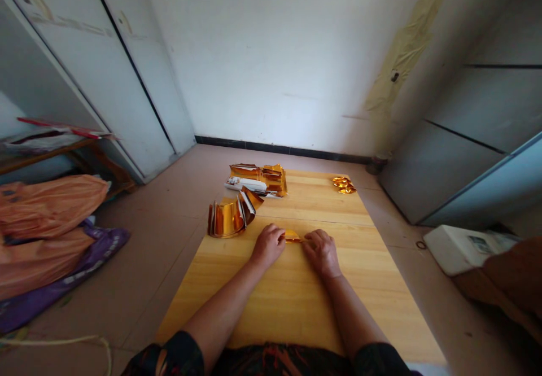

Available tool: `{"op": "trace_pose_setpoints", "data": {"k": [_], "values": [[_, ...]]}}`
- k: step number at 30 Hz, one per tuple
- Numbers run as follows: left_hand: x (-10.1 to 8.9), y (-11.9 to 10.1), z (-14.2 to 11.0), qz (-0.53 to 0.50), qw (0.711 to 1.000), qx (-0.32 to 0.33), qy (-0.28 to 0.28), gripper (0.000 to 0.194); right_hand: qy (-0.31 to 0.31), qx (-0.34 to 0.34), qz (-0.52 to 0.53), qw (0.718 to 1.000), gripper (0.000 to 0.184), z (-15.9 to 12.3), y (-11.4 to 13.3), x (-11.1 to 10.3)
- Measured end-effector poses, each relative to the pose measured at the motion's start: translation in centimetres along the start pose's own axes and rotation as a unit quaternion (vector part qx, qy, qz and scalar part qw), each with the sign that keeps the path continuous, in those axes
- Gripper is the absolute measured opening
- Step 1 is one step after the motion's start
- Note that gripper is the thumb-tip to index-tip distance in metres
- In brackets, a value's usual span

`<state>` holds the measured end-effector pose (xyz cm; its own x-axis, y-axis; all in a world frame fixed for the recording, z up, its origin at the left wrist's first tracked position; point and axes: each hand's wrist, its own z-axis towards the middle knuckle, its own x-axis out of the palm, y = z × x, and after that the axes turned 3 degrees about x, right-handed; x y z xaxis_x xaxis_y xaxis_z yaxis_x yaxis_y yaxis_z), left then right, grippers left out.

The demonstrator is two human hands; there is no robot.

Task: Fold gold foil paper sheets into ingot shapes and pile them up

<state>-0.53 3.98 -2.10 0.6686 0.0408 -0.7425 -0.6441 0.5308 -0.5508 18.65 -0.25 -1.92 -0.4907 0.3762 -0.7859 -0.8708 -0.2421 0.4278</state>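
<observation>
A small piece of shiny gold foil paper (292,236) lies low over the wooden table (296,302), stretched between my two hands. My left hand (270,245) pinches its left end, with the fingers bent closed. At the other end, my right hand (322,252) has its fingers closed on the foil's edge. Left of my left hand stands a curved, fanned stack of gold foil sheets (227,218) with white backing. Behind that is another bundle of gold foil sheets (275,179). Several folded gold foil pieces (344,184) sit together at the table's far right corner.
A white wall (271,71) rises beyond the table. Tall grey cabinets (97,65) stand at the left, and a grey fridge-like cabinet (474,122) at the right. Orange and purple sacks (46,212) lie on the left. A white box (451,249) is on the right floor.
</observation>
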Motion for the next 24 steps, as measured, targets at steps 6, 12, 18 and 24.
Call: {"op": "trace_pose_setpoints", "data": {"k": [6, 12, 18, 24], "values": [[0.7, -0.3, 0.7, 0.004, 1.0, 0.009, 0.013, 0.019, 0.006, -0.003, -0.032, 0.999, 0.013, 0.5, 0.3, -0.1], [1.5, -0.4, 1.5, 0.011, 1.0, 0.019, 0.019, 0.018, 0.004, 0.009, -0.065, 0.998, 0.017, 0.9, 0.5, 0.1], [1.3, -0.8, 1.4, -0.027, 1.0, 0.007, 0.003, 0.034, -0.042, -0.004, -0.107, 0.993, 0.019, 1.6, -1.3, -1.3], [1.0, -0.5, 1.0, -0.052, 0.999, 0.004, 0.007, 0.034, -0.119, 0.027, -0.193, 0.974, 0.022, 3.2, -7.8, -5.1]]}}
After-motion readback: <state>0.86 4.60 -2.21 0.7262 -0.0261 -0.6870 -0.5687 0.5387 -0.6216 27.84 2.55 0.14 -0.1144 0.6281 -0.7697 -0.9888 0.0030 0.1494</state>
